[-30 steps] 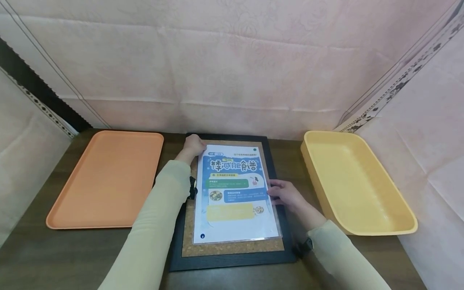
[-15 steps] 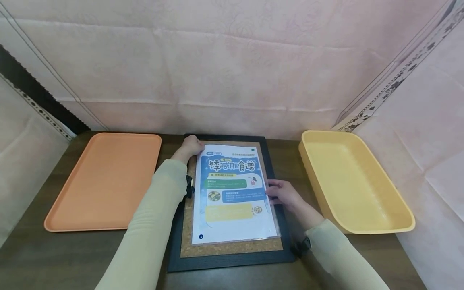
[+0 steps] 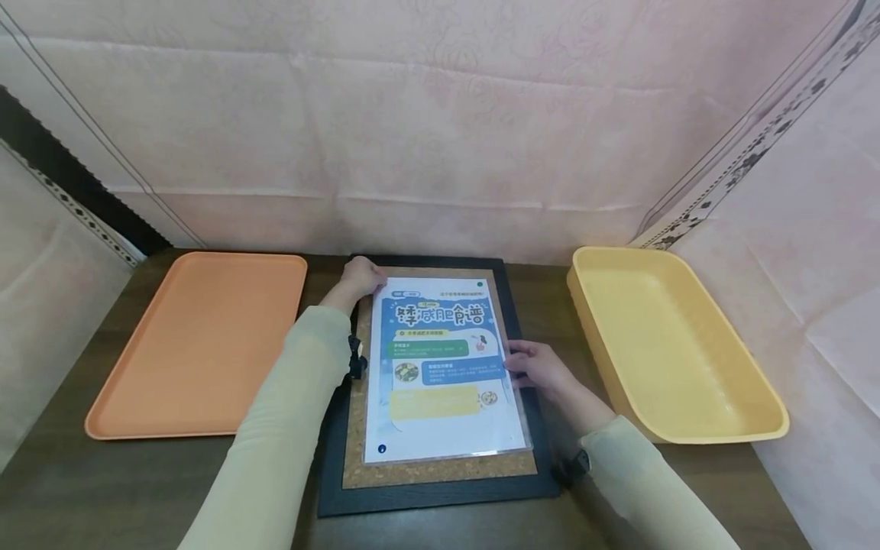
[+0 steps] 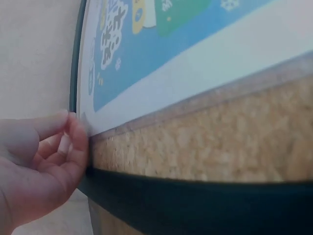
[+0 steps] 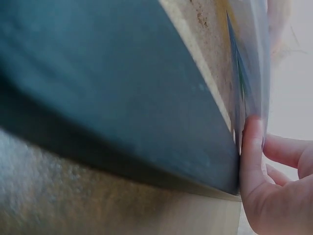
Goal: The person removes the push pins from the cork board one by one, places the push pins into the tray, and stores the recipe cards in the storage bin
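Observation:
A plastic-covered sheet with blue, green and yellow print [image 3: 450, 428] lies over a cork board in a dark frame [image 3: 440, 499]. At the sheet's upper left corner, the left hand [image 3: 363, 278] has thumb and finger closed together; in the left wrist view this hand [image 4: 44, 164] pinches the corner of the sheet [image 4: 205, 73] beside the frame's edge. The right hand [image 3: 546, 372] is at the middle of the sheet's right edge. Seen in the right wrist view, its thumb and finger [image 5: 253, 142] hold that edge, just above the dark frame [image 5: 112, 88].
An orange tray [image 3: 206, 344] lies left of the frame, partly behind the left sleeve. To the right stands a deep yellow bin [image 3: 677, 344]. Pale patterned cloth [image 3: 426, 137] hangs behind the brown table [image 3: 158, 489].
The head view has shifted slightly. The left hand's wrist and sleeve have edged to the left, and the sheet's upper left corner sits slightly lower. The right hand keeps its place at the edge.

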The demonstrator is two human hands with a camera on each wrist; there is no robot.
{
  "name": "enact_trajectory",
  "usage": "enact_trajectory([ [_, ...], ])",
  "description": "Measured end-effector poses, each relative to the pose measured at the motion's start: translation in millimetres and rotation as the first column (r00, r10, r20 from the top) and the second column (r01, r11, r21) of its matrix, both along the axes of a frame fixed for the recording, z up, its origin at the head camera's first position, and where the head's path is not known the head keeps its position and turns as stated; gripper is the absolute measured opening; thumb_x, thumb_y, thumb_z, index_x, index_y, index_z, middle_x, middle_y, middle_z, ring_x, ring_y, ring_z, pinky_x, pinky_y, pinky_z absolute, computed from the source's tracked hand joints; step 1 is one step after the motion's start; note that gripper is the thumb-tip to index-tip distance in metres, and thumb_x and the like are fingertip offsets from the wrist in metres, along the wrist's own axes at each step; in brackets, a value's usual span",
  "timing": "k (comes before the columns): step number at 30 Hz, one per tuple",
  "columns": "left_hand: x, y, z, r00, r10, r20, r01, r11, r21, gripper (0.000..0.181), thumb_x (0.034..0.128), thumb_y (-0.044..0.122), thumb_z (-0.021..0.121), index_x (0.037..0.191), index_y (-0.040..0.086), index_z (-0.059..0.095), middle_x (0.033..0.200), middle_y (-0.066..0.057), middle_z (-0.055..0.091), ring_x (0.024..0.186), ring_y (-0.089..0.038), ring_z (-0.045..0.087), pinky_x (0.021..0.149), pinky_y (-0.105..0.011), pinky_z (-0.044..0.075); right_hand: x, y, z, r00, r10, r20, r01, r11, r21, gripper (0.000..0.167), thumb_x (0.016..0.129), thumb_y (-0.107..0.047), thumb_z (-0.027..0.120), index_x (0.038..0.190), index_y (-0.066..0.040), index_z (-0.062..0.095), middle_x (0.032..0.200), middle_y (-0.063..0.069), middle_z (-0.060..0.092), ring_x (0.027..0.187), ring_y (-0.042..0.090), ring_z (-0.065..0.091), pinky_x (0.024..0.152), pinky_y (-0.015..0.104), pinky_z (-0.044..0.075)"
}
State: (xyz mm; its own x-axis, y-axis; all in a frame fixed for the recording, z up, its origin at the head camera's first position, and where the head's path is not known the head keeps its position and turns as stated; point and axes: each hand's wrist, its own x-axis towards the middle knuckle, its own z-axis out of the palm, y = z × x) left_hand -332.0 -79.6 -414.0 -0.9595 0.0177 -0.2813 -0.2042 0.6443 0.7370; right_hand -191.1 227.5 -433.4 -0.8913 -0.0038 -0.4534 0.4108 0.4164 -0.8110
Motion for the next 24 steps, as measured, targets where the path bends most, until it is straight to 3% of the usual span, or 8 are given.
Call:
enact_trajectory([
  [5, 1.7, -10.0, -0.1, 1.000, 0.027, -0.009, -0.026, 0.995, 0.093, 0.024, 0.0947, 0.012, 0.051, 0.104, -0.003, 0.067, 0.088, -0.011, 0.059, 0.082, -0.020, 0.053, 0.069, -0.025, 0.042, -0.3, 0, 1.3, 1.000, 0.000, 0.001, 0.000, 1.000, 0.001, 0.048, 0.093, -0.018, 0.058, 0.138, -0.009, 0.045, 0.114, 0.014, 0.065, 0.090, 0.020, 0.069, 0.078, 0.032, 0.055],
  [11, 6.3, -20.7, 8.0, 0.998, 0.060, -0.009, -0.058, 0.981, 0.187, 0.029, 0.0966, 0.018, 0.051, 0.113, -0.003, 0.063, 0.092, -0.011, 0.058, 0.082, -0.019, 0.055, 0.082, -0.029, 0.050, -2.1, 1, 2.8, 1.000, 0.013, 0.001, -0.013, 1.000, 0.004, 0.047, 0.093, -0.018, 0.057, 0.138, -0.008, 0.044, 0.115, 0.016, 0.065, 0.093, 0.021, 0.068, 0.079, 0.033, 0.055],
  [16, 11.4, -27.1, 15.9, 0.996, 0.087, 0.014, -0.088, 0.975, 0.203, 0.028, 0.0967, 0.021, 0.051, 0.112, 0.000, 0.063, 0.090, -0.007, 0.057, 0.081, -0.017, 0.055, 0.085, -0.030, 0.050, -2.3, 2, 3.5, 1.000, 0.016, 0.004, -0.016, 1.000, 0.012, 0.048, 0.093, -0.018, 0.057, 0.138, -0.008, 0.044, 0.115, 0.016, 0.064, 0.092, 0.021, 0.068, 0.080, 0.032, 0.055],
  [24, 14.4, -42.3, 20.5, 0.995, 0.066, 0.074, -0.082, 0.965, 0.248, 0.029, 0.0968, 0.010, 0.049, 0.121, -0.004, 0.058, 0.118, -0.020, 0.057, 0.085, -0.016, 0.055, 0.096, -0.033, 0.048, -1.0, 2, 2.7, 0.999, 0.047, -0.016, -0.047, 0.999, 0.005, 0.046, 0.094, -0.014, 0.053, 0.138, -0.002, 0.043, 0.116, 0.021, 0.063, 0.094, 0.024, 0.067, 0.079, 0.035, 0.055],
])
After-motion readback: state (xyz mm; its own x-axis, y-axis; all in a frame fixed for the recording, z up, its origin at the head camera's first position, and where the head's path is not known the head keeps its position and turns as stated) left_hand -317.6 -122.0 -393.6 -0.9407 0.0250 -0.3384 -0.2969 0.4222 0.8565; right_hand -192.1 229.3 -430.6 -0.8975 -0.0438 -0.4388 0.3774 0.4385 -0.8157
